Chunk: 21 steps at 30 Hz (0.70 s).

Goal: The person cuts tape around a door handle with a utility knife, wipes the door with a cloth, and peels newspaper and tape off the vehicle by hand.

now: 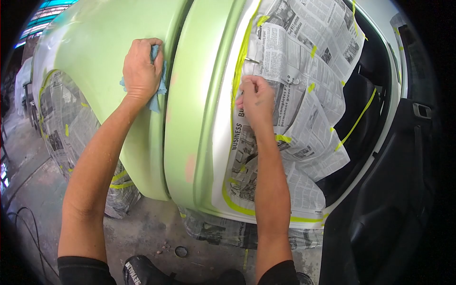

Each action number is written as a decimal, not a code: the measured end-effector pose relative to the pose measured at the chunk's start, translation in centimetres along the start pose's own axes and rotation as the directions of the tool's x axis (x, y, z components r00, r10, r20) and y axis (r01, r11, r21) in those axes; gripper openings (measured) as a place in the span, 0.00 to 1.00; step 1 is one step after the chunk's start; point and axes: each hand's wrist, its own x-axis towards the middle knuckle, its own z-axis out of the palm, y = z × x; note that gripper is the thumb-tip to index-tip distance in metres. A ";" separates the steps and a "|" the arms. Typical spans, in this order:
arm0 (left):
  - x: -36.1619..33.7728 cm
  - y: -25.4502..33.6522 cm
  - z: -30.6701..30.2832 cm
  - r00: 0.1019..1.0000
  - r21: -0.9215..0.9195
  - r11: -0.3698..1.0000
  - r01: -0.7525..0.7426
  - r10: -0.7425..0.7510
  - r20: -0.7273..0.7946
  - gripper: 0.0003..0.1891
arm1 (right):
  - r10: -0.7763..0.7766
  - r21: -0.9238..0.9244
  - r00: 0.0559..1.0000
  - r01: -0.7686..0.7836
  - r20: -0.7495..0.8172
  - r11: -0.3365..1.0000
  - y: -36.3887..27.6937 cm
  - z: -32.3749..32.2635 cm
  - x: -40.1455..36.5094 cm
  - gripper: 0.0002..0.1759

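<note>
My left hand [141, 69] is closed around a crumpled blue cloth [154, 103] and presses it against the light-green body panel [128, 28] of a car, left of a dark gap. Across the gap is a second green panel [197, 95] with a few pinkish patches. My right hand [258, 102] has its fingers curled together at the edge of the newspaper sheets [294, 95] covering the door opening. Whatever those fingers pinch, if anything, is hidden. Yellow-green masking tape [241, 61] borders the paper beside this hand, over a white strip.
Newspaper and plastic wrap the wheel [71, 118] at left. A black door panel [399, 199] stands open at right, near a dark seat inside. On the grey concrete floor [152, 228] lie a dark ring [181, 251], small debris and a black cable [33, 232]. A black shoe [142, 270] shows below.
</note>
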 end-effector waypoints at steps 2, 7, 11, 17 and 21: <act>0.1 0.0 0.0 1.000 0.004 1.000 -0.003 0.003 -0.004 0.09 | -0.075 -0.074 0.997 0.077 0.032 0.994 0.1 0.4 -0.1 0.12; 0.1 0.1 -0.1 1.000 0.001 1.000 0.002 -0.002 0.005 0.09 | -0.145 -0.313 0.985 0.167 0.092 0.935 0.9 0.3 -0.3 0.13; 0.0 -0.1 0.0 1.000 -0.005 1.000 -0.006 0.006 0.002 0.09 | -0.137 -0.304 0.985 0.163 0.106 0.939 0.9 0.3 -0.7 0.10; 0.0 0.0 0.0 1.000 -0.007 1.000 0.000 0.000 0.007 0.09 | 0.042 -0.144 0.993 -0.026 0.112 0.989 -0.1 0.3 -0.9 0.08; 0.0 0.0 -0.1 1.000 -0.005 1.000 -0.002 0.002 0.010 0.08 | 0.067 -0.150 0.986 -0.044 0.154 0.988 0.0 0.0 -0.7 0.08</act>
